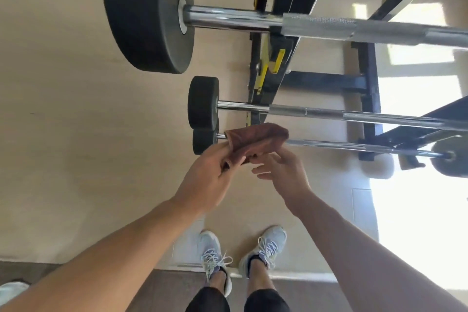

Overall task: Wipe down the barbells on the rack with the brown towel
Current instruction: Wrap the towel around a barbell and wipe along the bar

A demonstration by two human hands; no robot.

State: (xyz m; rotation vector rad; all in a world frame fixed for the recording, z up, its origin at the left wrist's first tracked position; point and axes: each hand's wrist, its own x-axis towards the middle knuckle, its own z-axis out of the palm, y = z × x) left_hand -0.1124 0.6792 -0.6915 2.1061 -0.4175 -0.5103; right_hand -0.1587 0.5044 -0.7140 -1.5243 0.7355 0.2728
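i have the brown towel [255, 140] bunched in my left hand [210, 180], the grip curled around its lower edge, with the cloth rising just beyond my fingers and draped over the near end of the lowest barbell [354, 146]. my right hand [283, 172] sits just right of that grip, fingers loosely spread; its fingertips reach the towel's lower hem, but i cannot tell whether they pinch it or only touch it. immediately left of the towel, the small black end plates [203, 140] of that lowest bar peek out past my left knuckles. beyond the grip, a second barbell [329, 113] runs off to the right with its own small black plate [202, 102] at the left end, and farther beyond still sits the top barbell [329, 25], thick and knurled, carrying a big black plate [144, 12]. all three bars rest on the black and yellow rack [276, 58], whose upright stands beyond my right hand. below both hands, toward me, i see my light sneakers [215, 258] on the pale floor [76, 134], with bright sunlight washing out the floor to the right.
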